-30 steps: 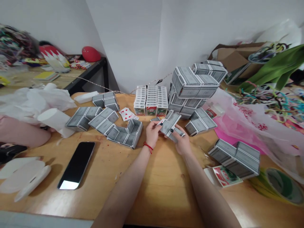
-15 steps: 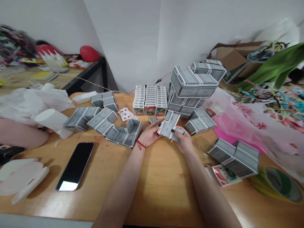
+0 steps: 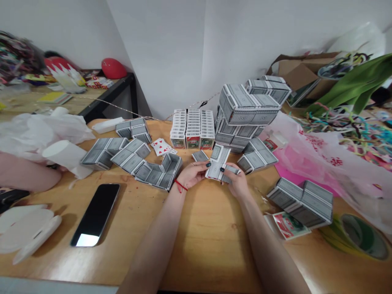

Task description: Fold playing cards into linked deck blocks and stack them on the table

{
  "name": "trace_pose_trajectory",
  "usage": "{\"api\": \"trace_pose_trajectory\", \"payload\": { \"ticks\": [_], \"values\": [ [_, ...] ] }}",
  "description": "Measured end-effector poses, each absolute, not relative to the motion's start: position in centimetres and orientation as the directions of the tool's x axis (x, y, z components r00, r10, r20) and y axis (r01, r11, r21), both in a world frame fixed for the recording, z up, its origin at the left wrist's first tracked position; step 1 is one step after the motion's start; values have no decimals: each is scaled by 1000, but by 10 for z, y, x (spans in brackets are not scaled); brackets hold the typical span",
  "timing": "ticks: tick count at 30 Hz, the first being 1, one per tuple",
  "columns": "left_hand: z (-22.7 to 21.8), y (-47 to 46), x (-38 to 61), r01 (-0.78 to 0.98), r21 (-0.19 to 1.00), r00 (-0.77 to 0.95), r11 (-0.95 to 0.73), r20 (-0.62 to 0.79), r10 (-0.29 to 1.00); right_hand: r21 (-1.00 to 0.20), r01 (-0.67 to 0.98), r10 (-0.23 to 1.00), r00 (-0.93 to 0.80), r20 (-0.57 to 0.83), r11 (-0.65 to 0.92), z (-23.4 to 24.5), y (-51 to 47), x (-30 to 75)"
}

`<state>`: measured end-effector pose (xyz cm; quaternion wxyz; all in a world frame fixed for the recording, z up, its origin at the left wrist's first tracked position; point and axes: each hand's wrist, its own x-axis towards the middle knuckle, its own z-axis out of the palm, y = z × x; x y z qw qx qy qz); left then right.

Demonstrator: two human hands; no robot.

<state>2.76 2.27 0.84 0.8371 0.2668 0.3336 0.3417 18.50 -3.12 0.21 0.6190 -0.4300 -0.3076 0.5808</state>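
Note:
Both my hands meet over the middle of the wooden table (image 3: 211, 228) on a strip of grey-backed playing cards (image 3: 218, 162). My left hand (image 3: 192, 173), with a red string at the wrist, pinches the strip's left edge. My right hand (image 3: 236, 183) grips its lower right end, fingers curled. A single grey card piece (image 3: 199, 155) lies just beyond my left fingers. Right behind stand three rows of card packs (image 3: 193, 128) and a tall stack of folded card blocks (image 3: 245, 112).
Folded card blocks (image 3: 157, 173) lie to the left, more card blocks (image 3: 301, 201) to the right. A black phone (image 3: 96, 213) lies at the near left beside white foam pieces (image 3: 27, 232). Loose red-suit cards (image 3: 162, 147), a pink plastic bag (image 3: 321, 163) and a tape roll (image 3: 364, 239) are around.
My hands have lowered the card strip slightly toward the table and my left hand shifted left along it. The view has drifted a little.

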Motion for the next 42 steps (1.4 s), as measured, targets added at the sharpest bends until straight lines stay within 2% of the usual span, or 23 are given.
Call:
{"api": "trace_pose_trajectory", "payload": {
  "ticks": [11,15,18,21,25,27,31,37,42],
  "values": [
    [3,23,35,-349,808,330,475,-369,869,-932,-361,977,179,-115,-43,-2,-31,186],
    [-4,23,45,-211,937,127,280,-258,958,-950,-310,975,198,-102,-36,-4,-29,184],
    [-7,23,50,-124,974,43,188,-184,982,-956,-293,977,193,-92,-32,-4,-28,184],
    [-4,24,45,-183,950,130,254,-233,964,-942,-333,980,164,-112,-52,-2,-29,185],
    [4,28,28,-284,834,409,473,-341,847,-920,-376,987,67,-149,-114,1,-31,187],
    [5,29,22,-308,794,475,524,-348,808,-921,-364,986,28,-163,-142,2,-32,188],
    [4,30,21,-321,807,452,496,-330,829,-927,-345,987,19,-162,-146,3,-33,187],
    [0,29,27,-261,907,342,329,-232,911,-950,-297,992,47,-115,-96,-1,-34,184],
    [1,29,27,-263,925,308,273,-188,933,-966,-248,996,30,-84,-74,-3,-34,184]
  ]
}}
